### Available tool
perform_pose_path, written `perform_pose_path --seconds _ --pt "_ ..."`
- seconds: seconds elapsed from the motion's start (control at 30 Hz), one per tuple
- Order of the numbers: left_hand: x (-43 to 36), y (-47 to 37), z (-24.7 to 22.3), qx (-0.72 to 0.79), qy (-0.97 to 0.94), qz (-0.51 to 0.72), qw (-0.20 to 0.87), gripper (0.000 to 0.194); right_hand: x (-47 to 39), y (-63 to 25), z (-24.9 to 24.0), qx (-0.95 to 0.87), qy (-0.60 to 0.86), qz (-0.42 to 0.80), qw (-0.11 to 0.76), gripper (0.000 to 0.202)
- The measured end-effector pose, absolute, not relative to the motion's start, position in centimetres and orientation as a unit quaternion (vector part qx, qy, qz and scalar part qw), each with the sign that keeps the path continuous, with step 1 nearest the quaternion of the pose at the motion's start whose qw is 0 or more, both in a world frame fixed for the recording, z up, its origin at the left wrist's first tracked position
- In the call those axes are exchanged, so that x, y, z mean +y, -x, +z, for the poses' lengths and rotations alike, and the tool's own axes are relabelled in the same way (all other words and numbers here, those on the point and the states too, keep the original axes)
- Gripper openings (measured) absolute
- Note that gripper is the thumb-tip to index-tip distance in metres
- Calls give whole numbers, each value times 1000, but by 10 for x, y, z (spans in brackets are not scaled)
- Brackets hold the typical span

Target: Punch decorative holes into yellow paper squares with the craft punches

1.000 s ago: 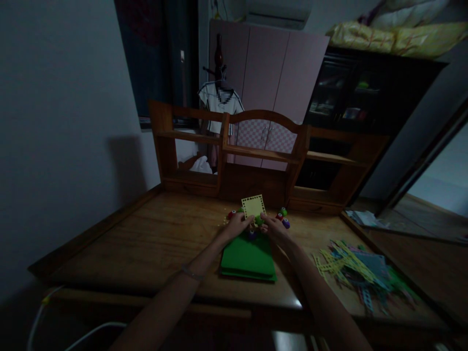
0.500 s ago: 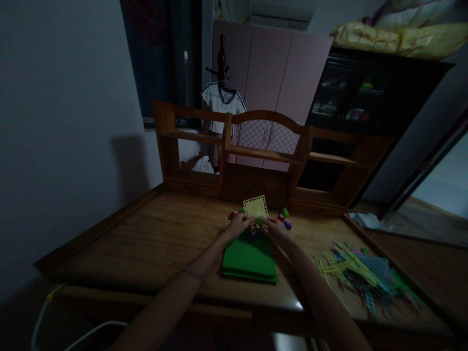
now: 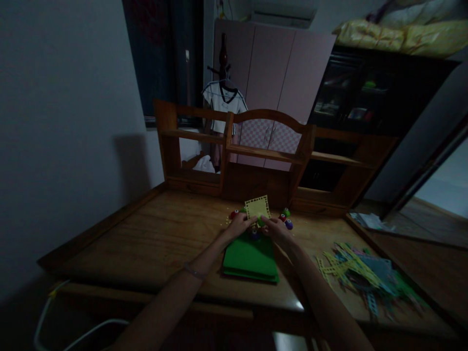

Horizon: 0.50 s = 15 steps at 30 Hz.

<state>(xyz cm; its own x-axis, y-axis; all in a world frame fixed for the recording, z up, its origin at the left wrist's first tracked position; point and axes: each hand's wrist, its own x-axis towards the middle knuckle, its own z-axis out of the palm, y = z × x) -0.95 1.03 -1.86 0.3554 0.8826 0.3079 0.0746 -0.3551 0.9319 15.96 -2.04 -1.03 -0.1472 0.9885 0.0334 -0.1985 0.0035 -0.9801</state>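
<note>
A square of yellow paper point(image 3: 258, 206) with a row of punched holes along its edges stands tilted up above a green stack of paper point(image 3: 251, 258). My left hand point(image 3: 239, 227) pinches its lower left side. At the lower edge sits a small green paper punch point(image 3: 261, 221), between the fingertips of both hands. My right hand point(image 3: 277, 230) is closed on that punch, its fingers partly hidden. Just below the hands lies a purple punch point(image 3: 255, 235). A red punch point(image 3: 234, 213) is beside my left hand, with small yellow paper bits around it.
Right of my right hand are another red punch point(image 3: 282, 217), a green one point(image 3: 286, 212) and a purple one point(image 3: 288, 224). A heap of cut paper strips point(image 3: 358, 270) covers the desk's right side. A wooden shelf unit point(image 3: 263, 155) borders the back.
The whole view has shifted slightly. Both hands keep nearly the same hold on the yellow paper and the green punch.
</note>
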Motion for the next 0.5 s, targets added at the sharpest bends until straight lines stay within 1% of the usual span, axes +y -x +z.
perform_pose_path --seconds 0.17,0.37,0.5 --pt "11 10 -19 340 -695 449 446 41 -24 -158 -6 -500 409 572 505 40" --pt "9 10 -17 341 -694 456 441 38 -27 -156 -3 -496 440 555 503 39" --pt "7 10 -15 318 -705 445 452 39 -23 -157 -7 -492 444 544 515 40"
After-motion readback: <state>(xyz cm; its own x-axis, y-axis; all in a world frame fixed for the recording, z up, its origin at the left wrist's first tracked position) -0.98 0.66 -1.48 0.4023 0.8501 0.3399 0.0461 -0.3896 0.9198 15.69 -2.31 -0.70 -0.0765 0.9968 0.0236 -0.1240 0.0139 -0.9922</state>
